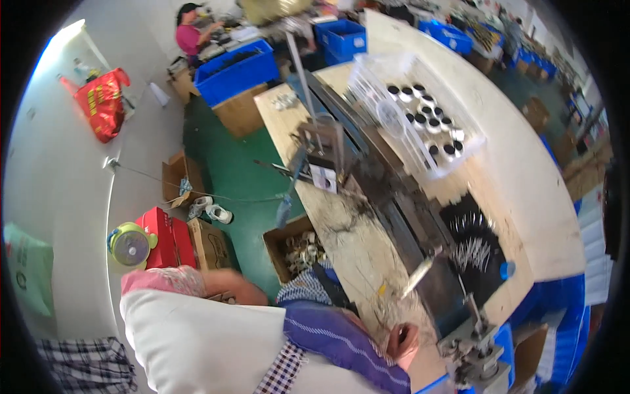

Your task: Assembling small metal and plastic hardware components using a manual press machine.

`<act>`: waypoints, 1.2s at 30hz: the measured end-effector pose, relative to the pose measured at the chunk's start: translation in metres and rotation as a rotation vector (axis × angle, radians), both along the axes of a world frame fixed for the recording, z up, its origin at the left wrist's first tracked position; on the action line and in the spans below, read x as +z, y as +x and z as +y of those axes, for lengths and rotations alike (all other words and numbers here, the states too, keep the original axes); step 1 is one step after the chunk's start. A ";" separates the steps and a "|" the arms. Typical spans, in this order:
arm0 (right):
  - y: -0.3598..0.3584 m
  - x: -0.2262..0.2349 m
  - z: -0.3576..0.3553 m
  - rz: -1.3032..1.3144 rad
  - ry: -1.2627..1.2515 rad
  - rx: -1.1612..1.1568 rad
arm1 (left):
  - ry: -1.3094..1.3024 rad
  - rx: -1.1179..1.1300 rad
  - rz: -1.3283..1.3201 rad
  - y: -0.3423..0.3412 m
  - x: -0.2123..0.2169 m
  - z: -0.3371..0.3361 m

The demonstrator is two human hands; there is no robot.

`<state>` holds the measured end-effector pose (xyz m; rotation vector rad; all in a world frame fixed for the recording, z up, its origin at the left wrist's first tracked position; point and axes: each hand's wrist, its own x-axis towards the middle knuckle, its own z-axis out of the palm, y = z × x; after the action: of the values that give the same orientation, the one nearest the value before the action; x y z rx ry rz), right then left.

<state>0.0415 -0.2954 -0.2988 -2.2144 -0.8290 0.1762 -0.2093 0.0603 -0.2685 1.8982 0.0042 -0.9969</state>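
Note:
My left hand [252, 294] is low at the left, beyond a pink patterned sleeve [164, 281]. Motion smears its fingers, so what it holds, if anything, does not show. At the near edge of the wooden workbench [351, 240], my right hand [403, 343] has its fingers curled; I cannot make out anything inside them. Purple cloth with a pale stitched line [348, 338] lies beside it. Past that hand are a small yellow piece [382, 289] and a slim pale object [418, 277]. A metal bench machine [482, 361] stands to its right.
A dark metal rail [400, 203] runs along the bench. Beyond it are a black mat with thin silvery pieces [474, 253], a blue cap [507, 270] and a clear bin of black-topped white cylinders [479, 141]. A carton of small parts [275, 253] sits below the bench. Another person [189, 36] works far left.

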 end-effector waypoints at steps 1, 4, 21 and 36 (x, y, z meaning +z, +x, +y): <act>-0.002 0.007 -0.004 0.060 0.066 -0.081 | -0.023 -0.007 0.027 0.008 0.009 -0.012; -0.006 0.027 -0.013 -0.005 0.164 -0.297 | 0.813 0.809 -0.620 0.048 0.063 0.024; 0.036 0.088 -0.055 0.023 0.771 -0.497 | 1.191 1.326 -0.449 0.041 -0.023 0.114; 0.045 0.132 0.038 -0.203 0.401 0.261 | -0.317 0.315 -0.437 0.184 0.071 -0.124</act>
<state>0.0870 -0.2577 -0.1673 -1.7629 -1.1550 -0.0875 -0.0249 -0.0639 -0.1972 1.7164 -0.1012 -0.3370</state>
